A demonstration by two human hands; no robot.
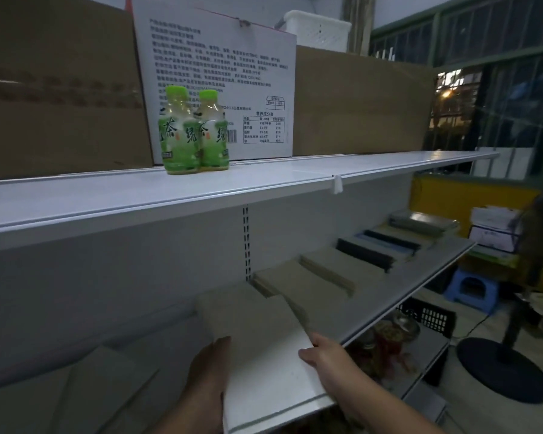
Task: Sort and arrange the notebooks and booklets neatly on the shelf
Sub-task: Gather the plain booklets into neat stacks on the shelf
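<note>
A stack of tan notebooks (248,317) lies on the middle white shelf (420,277) in front of me. My left hand (209,371) rests flat against the stack's left side. My right hand (323,355) touches its right front corner, thumb under the edge. To the right along the shelf lie more tan stacks (295,283) (333,264), then black notebooks (364,253) and blue and grey ones (392,239) (420,220). Another tan stack (101,389) lies at the lower left.
On the upper shelf (170,195) stand two green tea bottles (193,133), a white printed carton (220,73) and brown cartons (358,101). Below right are jars (386,336), a black crate (430,314), a blue stool (470,289) and a fan base (502,368).
</note>
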